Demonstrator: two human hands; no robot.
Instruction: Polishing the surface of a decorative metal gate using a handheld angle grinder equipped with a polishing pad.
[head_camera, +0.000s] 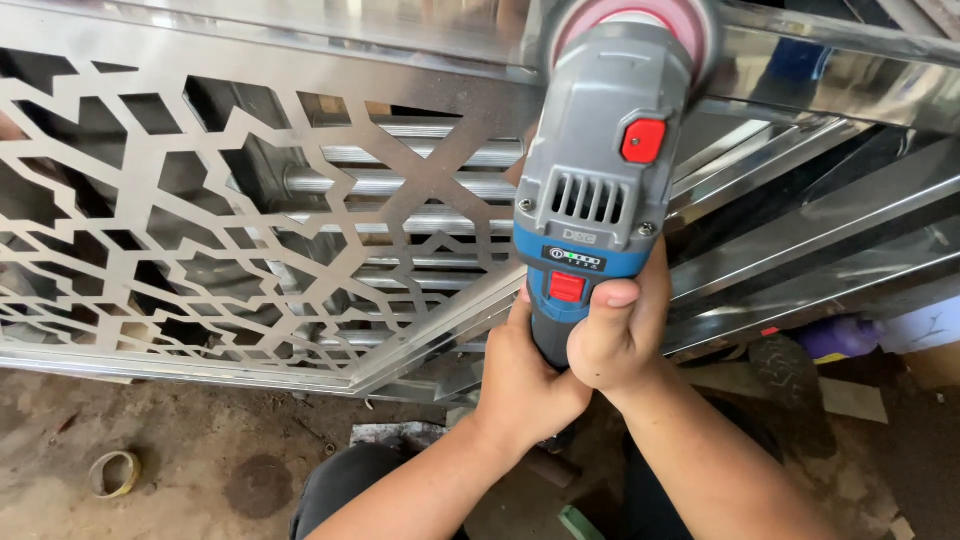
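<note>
Head view: grinder (598, 190) gripped by both hands, disc (640, 22) pressed to steel frame (440, 50) above patterned panel (200, 220).

Risk judged: disc may snag on frame edge, tool kicked back.

Right hand (618, 335) wrapped tight round handle, thumb near red switch (566, 287); left hand (525, 385) clasped beneath.

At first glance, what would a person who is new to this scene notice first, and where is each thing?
In the centre, the grey and blue handheld power tool with red buttons stands out, gripped low on its handle by the left hand and the right hand, its round pink-rimmed disc at the shiny steel top rail. To the left spreads the shiny metal panel with cut-out geometric pattern. A small tape roll lies on the dirty concrete floor, lower left.
</note>
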